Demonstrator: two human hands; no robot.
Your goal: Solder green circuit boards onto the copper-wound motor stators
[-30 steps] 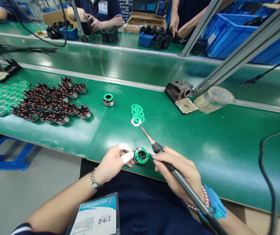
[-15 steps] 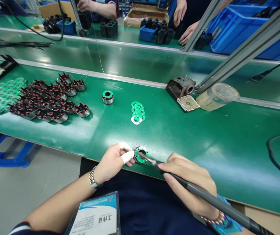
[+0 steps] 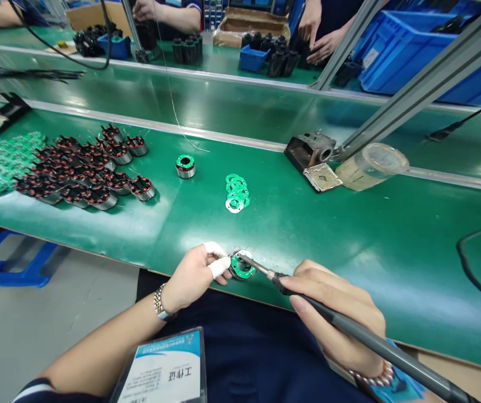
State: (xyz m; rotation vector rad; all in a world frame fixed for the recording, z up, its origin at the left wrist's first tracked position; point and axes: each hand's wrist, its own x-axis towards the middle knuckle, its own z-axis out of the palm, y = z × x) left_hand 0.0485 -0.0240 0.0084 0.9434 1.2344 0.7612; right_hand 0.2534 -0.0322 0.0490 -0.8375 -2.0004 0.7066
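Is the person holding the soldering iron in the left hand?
No, the soldering iron is in the right hand; the left hand steadies a motor stator.

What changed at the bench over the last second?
The right hand swung the soldering iron left and down: its tip went from beyond the wound stator to over that stator's green board, though contact is hard to confirm. Nothing was picked up or let go. The left hand stayed on the stator; the green rings and stator rows stayed put.
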